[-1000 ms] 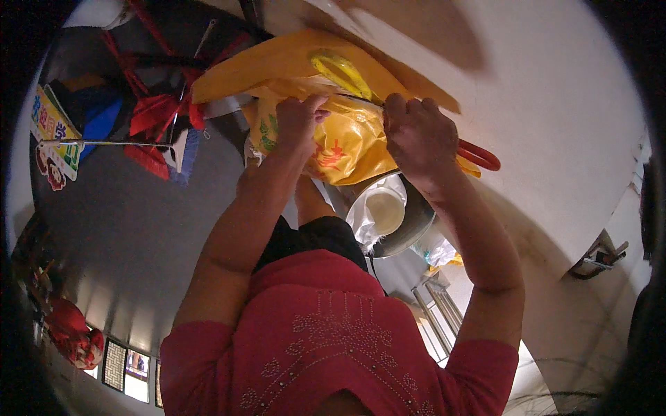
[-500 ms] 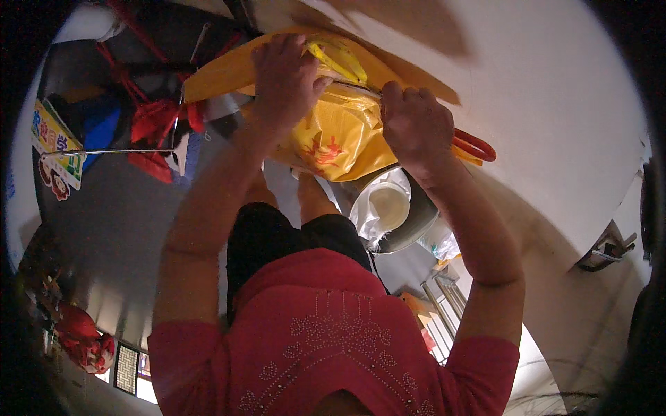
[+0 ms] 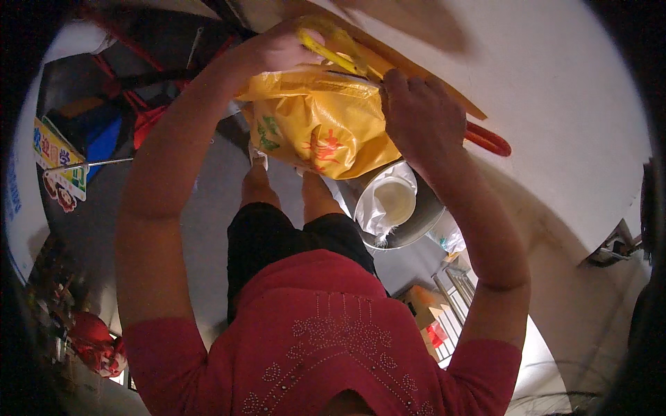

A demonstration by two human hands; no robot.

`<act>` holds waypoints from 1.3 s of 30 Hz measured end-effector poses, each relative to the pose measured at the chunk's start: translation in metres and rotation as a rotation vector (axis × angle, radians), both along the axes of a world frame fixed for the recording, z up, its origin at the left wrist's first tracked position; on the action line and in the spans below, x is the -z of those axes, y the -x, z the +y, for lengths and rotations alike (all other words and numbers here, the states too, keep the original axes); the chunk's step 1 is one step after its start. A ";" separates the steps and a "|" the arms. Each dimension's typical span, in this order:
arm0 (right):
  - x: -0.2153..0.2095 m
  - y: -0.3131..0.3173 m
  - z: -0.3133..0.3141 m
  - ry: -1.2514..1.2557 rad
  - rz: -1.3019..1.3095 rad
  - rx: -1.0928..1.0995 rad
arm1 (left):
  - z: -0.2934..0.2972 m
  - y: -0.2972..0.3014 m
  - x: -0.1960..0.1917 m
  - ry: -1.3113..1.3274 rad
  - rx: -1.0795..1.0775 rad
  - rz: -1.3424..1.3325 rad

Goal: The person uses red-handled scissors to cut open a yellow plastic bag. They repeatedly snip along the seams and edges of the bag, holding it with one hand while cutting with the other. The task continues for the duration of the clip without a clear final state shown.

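One yellow bag (image 3: 333, 125) is near one bin (image 3: 424, 216).
Right hand (image 3: 424, 111) grasps its upper right corner; left hand (image 3: 290, 50) is beside one yellow loop (image 3: 333, 57), its grip I cannot tell.

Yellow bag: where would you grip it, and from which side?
I'd pinch the left end of the upper edge of the yellow bag, bringing the left hand in from the left. That edge looks thin, while the body below bulges and creases. The right hand is at the edge's other end, so this should probably spread the load.
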State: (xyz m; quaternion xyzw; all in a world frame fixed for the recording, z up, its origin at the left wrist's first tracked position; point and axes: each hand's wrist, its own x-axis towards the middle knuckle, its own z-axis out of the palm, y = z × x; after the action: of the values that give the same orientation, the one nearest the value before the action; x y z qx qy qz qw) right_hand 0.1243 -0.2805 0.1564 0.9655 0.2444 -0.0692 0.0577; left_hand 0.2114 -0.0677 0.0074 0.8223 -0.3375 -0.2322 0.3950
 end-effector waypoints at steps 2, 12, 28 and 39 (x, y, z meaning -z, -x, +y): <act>0.003 -0.007 0.006 0.009 -0.014 -0.028 | -0.001 -0.004 0.011 -0.214 0.035 -0.032; -0.002 -0.037 0.012 0.074 0.105 -0.008 | 0.005 -0.002 -0.029 0.050 -0.052 0.378; 0.012 -0.047 0.006 0.011 0.108 -0.124 | -0.029 0.124 -0.069 0.145 -1.012 0.674; 0.007 -0.036 0.017 0.042 0.104 -0.216 | -0.077 0.132 0.005 1.158 -1.469 1.386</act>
State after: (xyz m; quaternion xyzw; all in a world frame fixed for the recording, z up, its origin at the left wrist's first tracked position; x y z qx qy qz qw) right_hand 0.1600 -0.2634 0.1492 0.9273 0.3479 -0.1176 0.0725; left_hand 0.0798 -0.1450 0.0025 0.2133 0.4530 -0.1584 0.8510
